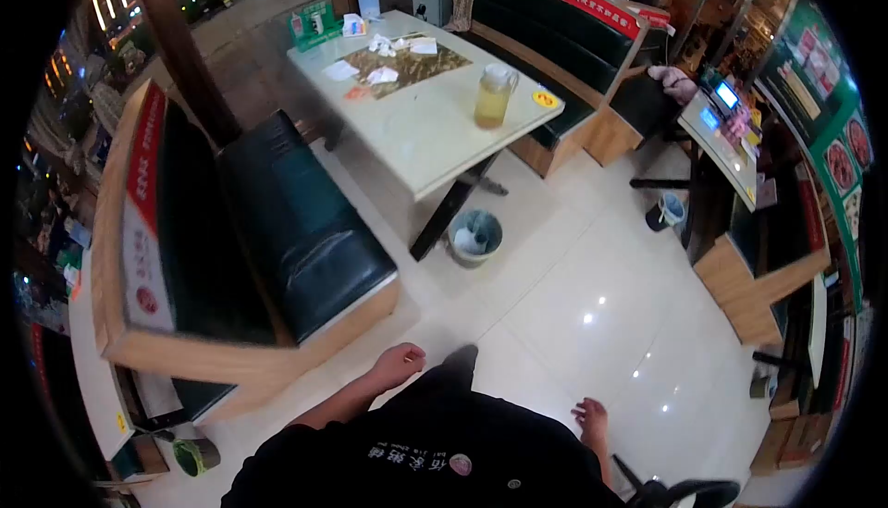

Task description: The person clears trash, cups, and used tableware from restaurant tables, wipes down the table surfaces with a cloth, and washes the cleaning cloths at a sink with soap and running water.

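- Black shirt [416, 457] with pale lettering across it: my own front, nearest of all.
- My left grip [398, 365] hangs low with the fingers loosely curled, pinching nothing that I can see, near the end of the dark green bench [310, 230] on my left.
- My right grip [590, 415] has its fingers bent and a little spread, seemingly bare, above the shiny floor [546, 309]; a black object [694, 492] lies just beyond, too cut off to name.
- I judge that no handling is in hand: both arms are down, and I touch neither bench nor tabletop [416, 133].
- Touching anything up there would call for a forward reach, past the bin [474, 259] on the floor by the table's leg.
- On that tabletop, a jug [493, 105] of yellowish liquid stands upright near the end closest to me, beside a yellow sticker [547, 99]; I judge it would want a steady, level lift.
- Further back, crumpled tissues [383, 75] lie scattered, then a green holder [314, 31] at the far end.
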Tool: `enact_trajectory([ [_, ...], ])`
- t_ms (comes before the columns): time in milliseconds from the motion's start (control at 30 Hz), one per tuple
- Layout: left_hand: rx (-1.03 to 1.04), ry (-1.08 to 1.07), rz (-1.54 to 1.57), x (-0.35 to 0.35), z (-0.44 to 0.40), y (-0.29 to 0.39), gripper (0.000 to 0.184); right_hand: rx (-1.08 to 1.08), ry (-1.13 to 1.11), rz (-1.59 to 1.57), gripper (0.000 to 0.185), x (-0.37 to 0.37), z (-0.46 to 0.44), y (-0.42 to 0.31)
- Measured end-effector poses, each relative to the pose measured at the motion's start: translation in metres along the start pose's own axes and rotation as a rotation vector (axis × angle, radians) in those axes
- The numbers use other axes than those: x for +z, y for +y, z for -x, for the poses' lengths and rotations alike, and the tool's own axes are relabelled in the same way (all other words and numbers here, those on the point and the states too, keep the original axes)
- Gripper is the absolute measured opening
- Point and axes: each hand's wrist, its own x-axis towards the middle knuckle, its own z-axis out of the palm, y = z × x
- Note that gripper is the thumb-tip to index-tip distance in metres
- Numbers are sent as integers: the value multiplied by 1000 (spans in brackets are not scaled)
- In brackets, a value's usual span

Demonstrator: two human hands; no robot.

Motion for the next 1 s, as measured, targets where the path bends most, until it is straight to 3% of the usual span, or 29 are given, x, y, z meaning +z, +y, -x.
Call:
enact_trajectory([
  [67,-1,-4,-81,20,-70,17,26,26,-79,143,23,-3,-38,-14],
  [100,18,1,-182,25,-101,49,25,-385,-256,859,19,-49,-134,78],
  [200,91,16,-118,44,-183,168,24,-43,-298,672,18,-44,-162,2],
  [267,239,-13,38,62,-239,208,23,35,-306,640,17,-39,-205,-47],
  [333,217,-7,0,71,-285,238,23,46,-330,643,16,-31,-258,-97],
  [433,156,40,-152,83,-346,267,23,2,-393,675,16,-17,-352,-173],
  [567,-39,168,-112,105,-414,264,26,-137,-474,628,16,32,-491,-278],
  [667,-25,102,-15,104,-455,291,24,-355,-502,586,17,95,-577,-377],
  [767,13,234,5,95,-510,313,24,-477,-504,653,17,169,-653,-472],
  [933,36,436,107,66,-602,324,24,-468,-733,534,20,301,-737,-553],
  [1000,-14,470,215,60,-630,349,24,-425,-866,741,26,356,-702,-607],
])
